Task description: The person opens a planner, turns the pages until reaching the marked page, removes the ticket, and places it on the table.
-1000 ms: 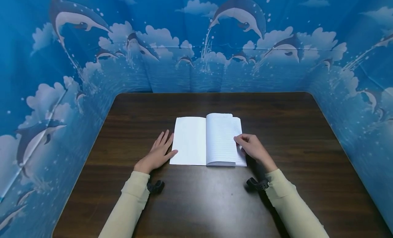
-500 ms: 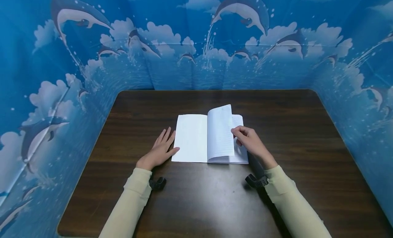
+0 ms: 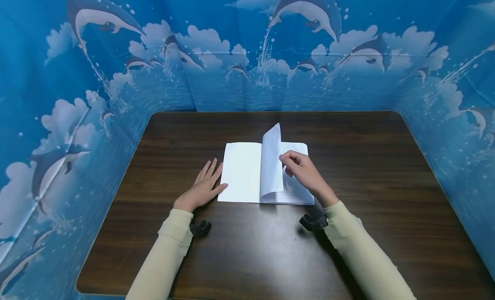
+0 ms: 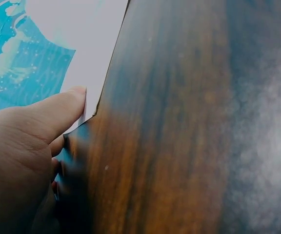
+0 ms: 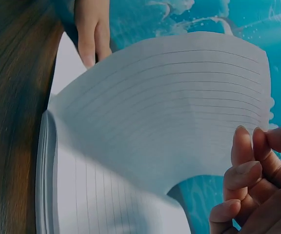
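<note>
In the head view, an opened notebook [image 3: 239,175] is located on the table [image 3: 247,257]; one raised page [image 3: 271,164] is pinched at its edge by the right hand [image 3: 304,170]. The left hand [image 3: 202,191] is rested beside it, fingers extended. In the left wrist view, its thumb [image 4: 62,109] is placed near the notebook's corner. In the right wrist view, the page is curved above ruled sheets [image 5: 101,200].

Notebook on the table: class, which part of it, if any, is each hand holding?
The right hand pinches one raised, lined page of the notebook by its free outer edge. The left hand grips nothing; it rests at the notebook's left edge.
</note>
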Demonstrator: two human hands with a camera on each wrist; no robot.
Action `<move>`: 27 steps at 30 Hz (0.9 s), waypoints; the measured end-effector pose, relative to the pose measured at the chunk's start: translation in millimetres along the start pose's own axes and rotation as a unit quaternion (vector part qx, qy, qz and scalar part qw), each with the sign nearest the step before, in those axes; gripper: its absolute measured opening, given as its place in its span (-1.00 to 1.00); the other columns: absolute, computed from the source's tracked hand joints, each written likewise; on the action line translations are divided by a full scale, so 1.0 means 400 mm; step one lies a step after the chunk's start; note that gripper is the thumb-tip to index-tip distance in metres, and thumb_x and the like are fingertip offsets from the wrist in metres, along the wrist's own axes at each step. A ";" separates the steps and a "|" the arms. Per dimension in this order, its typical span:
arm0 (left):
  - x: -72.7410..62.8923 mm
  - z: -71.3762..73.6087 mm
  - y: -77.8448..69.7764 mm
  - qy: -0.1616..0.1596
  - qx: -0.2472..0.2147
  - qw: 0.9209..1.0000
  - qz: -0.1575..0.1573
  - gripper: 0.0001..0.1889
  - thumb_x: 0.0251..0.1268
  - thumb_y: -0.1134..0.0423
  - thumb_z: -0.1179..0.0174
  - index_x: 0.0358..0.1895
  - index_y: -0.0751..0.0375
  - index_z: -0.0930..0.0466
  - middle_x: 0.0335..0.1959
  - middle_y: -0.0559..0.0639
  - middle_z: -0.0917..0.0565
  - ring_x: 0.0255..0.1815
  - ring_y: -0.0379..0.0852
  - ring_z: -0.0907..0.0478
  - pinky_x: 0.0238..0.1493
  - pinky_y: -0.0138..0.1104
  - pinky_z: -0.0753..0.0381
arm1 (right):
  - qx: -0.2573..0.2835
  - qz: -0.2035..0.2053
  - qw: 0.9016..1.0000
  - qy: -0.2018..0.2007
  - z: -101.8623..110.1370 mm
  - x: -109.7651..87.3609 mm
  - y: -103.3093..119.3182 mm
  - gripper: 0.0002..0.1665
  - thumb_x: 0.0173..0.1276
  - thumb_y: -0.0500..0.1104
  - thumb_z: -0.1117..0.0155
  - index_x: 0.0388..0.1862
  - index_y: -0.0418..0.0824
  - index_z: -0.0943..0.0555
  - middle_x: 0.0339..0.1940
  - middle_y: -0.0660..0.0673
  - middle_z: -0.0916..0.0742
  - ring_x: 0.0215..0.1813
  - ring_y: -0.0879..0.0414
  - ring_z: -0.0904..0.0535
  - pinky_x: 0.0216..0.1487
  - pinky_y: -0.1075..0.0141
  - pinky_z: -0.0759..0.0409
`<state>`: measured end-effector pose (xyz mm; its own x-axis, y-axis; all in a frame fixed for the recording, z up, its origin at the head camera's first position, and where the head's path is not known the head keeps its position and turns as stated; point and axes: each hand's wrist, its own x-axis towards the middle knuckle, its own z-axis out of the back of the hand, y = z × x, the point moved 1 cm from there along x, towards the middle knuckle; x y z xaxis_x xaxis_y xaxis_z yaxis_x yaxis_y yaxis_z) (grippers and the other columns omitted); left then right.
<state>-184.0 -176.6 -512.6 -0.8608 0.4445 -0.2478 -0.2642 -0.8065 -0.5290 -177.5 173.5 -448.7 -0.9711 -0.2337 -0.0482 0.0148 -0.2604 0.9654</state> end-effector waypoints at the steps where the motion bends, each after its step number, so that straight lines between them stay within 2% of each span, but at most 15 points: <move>1: 0.000 0.000 -0.001 -0.001 0.001 1.000 -0.001 -0.09 0.62 -0.28 0.09 0.73 0.09 0.27 0.77 0.10 0.41 0.77 0.20 0.52 0.67 0.28 0.31 | 0.003 -0.001 1.000 0.002 -0.005 0.004 0.002 -0.60 0.66 0.07 -0.11 -0.25 -0.21 -0.59 -0.46 -0.11 -0.53 -0.42 0.10 -0.43 -0.36 0.29 -0.37; 6: -0.001 0.000 0.000 0.000 0.012 1.000 0.000 -0.11 0.64 -0.25 0.08 0.73 0.09 0.29 0.76 0.10 0.41 0.77 0.21 0.51 0.67 0.27 0.28 | 0.016 0.001 1.000 0.009 -0.031 0.020 0.018 -0.60 0.65 0.08 -0.13 -0.28 -0.20 -0.59 -0.44 -0.12 -0.57 -0.43 0.11 -0.43 -0.38 0.33 -0.34; 13: 0.003 -0.001 0.003 0.001 0.007 1.000 0.001 -0.10 0.63 -0.27 0.08 0.73 0.06 0.29 0.77 0.09 0.42 0.77 0.19 0.53 0.67 0.28 0.30 | 0.023 0.020 0.999 0.013 -0.066 0.041 0.034 -0.59 0.65 0.04 -0.12 -0.30 -0.23 -0.59 -0.37 -0.28 -0.61 -0.44 0.11 -0.43 -0.36 0.31 -0.37; 20: 0.011 -0.004 0.008 0.005 0.000 1.000 0.000 -0.09 0.61 -0.32 0.10 0.73 -0.02 0.33 0.76 0.02 0.44 0.77 0.12 0.56 0.69 0.24 0.36 | 0.031 0.022 0.999 0.020 -0.092 0.051 0.039 -0.62 0.66 0.02 -0.10 -0.29 -0.21 -0.59 -0.40 -0.02 -0.67 -0.43 0.12 -0.43 -0.35 0.34 -0.36; 27: 0.004 0.002 0.004 0.005 0.003 1.000 0.004 -0.10 0.63 -0.26 0.07 0.73 0.03 0.31 0.76 0.07 0.43 0.77 0.17 0.54 0.68 0.27 0.33 | 0.031 0.030 0.998 0.036 -0.115 0.065 0.041 -0.62 0.67 0.02 -0.08 -0.27 -0.20 -0.60 -0.35 -0.04 -0.70 -0.43 0.11 -0.42 -0.32 0.33 -0.37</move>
<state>-186.2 -177.4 -513.3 -0.8584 0.4414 -0.2613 -0.2592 -0.8129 -0.5216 -191.6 119.9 -445.8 -0.9490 -0.3153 -0.0054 0.0561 -0.1856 0.9810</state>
